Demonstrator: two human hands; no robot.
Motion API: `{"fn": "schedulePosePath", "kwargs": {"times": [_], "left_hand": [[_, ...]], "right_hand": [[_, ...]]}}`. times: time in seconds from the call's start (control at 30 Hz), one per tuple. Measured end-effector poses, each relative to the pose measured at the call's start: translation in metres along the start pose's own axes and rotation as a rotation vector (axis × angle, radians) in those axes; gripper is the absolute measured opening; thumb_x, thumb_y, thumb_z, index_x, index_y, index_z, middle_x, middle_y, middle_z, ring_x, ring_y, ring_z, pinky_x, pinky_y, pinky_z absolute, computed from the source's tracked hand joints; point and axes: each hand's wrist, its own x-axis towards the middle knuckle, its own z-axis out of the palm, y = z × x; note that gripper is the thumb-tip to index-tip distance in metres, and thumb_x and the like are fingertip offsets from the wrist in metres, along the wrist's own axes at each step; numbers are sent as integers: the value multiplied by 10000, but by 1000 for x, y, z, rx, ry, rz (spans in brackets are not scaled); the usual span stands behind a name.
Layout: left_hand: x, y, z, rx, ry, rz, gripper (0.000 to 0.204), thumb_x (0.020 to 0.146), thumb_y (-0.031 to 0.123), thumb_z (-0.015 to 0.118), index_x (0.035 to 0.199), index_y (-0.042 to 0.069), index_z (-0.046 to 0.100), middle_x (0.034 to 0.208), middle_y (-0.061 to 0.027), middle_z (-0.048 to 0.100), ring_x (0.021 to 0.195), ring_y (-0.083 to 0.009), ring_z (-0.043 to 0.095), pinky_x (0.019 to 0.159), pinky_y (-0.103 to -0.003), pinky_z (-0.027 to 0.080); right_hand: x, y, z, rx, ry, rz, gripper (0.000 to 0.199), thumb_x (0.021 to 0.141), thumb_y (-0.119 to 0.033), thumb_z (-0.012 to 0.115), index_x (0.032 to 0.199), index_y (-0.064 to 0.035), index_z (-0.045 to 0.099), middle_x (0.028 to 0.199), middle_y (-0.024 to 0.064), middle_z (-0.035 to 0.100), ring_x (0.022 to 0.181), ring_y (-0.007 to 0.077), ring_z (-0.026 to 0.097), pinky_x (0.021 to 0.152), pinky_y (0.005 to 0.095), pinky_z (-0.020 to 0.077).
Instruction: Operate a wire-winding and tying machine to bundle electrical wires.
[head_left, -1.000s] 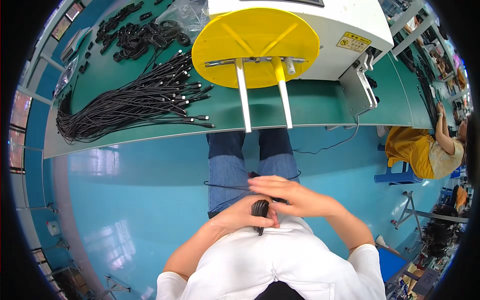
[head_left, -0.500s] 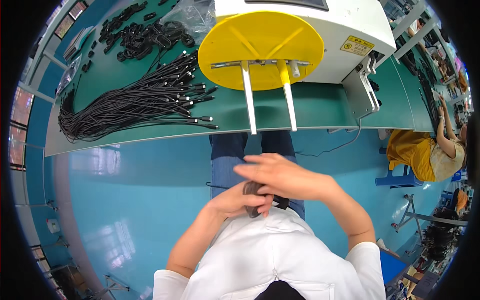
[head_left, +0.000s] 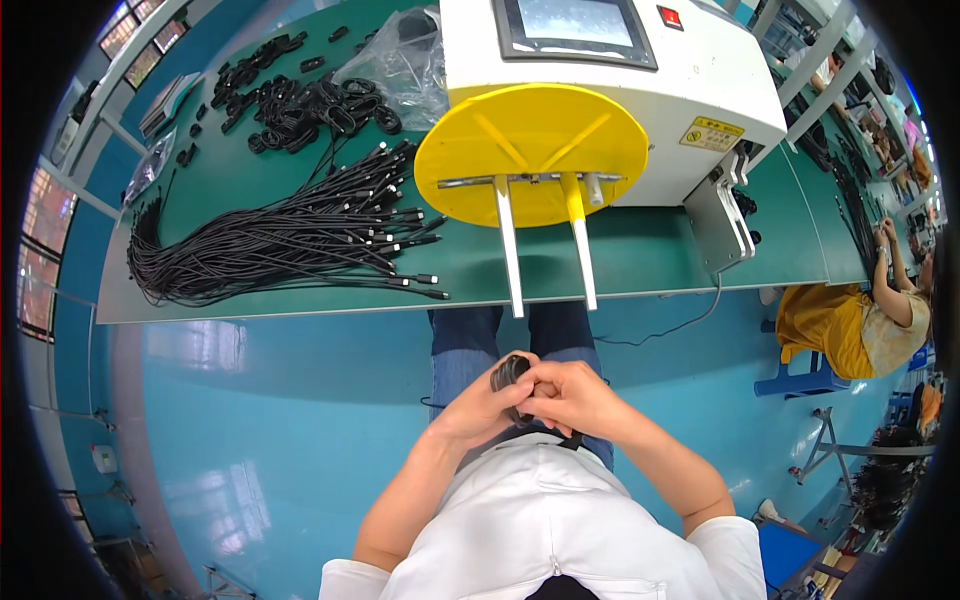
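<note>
Close in front of my waist, a small coil of black cable [head_left: 510, 374] stands on edge in my left hand [head_left: 474, 412], whose fingers are wrapped round it. From the other side my right hand [head_left: 577, 402] meets it, fingertips pinched at the coil's right side. Just what those fingertips grip is partly hidden. On the green table ahead lies a bundle of long black cables [head_left: 270, 245] with light metal plug ends. A yellow disc [head_left: 530, 130] with two prongs hanging down faces me on the front of a white machine [head_left: 690, 75].
Several coiled black cables [head_left: 340, 105] lie at the table's [head_left: 640, 245] far left beside a clear plastic bag [head_left: 405, 65]. The disc's prongs reach past the table's front edge. A metal bracket [head_left: 720, 220] stands right of them. Another person [head_left: 890, 320] sits at far right.
My right hand has come down from above the coil and closed at its side. My left hand has turned the coil up into view. The view has tilted, showing more of the machine.
</note>
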Motion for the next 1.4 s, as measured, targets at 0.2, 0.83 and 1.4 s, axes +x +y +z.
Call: {"fn": "schedulePosePath", "kwargs": {"times": [0.2,0.83,1.4], "left_hand": [[-1,4,4,-54,120,3,359,897,195,619,1173,56,436,1026,-93,590,927,-173,589,776,-319,515],[35,-14,29,-147,388,111,176,887,163,623,959,78,487,1168,-190,567,969,-246,606,798,-414,524],[49,-31,30,359,517,-80,176,767,-41,644,806,25,485,653,-77,520,522,-182,543,495,-305,462]], "right_hand": [[3,10,-2,-72,-33,-125,166,827,-82,651,966,-7,596,649,49,574,539,124,535,495,258,423],[-5,19,-9,-592,391,-499,223,788,-147,686,956,-9,636,974,132,634,889,305,614,735,374,491],[-53,174,-372,-1006,1419,-108,170,688,-71,706,857,-76,687,843,129,580,755,310,574,692,376,469]]}}
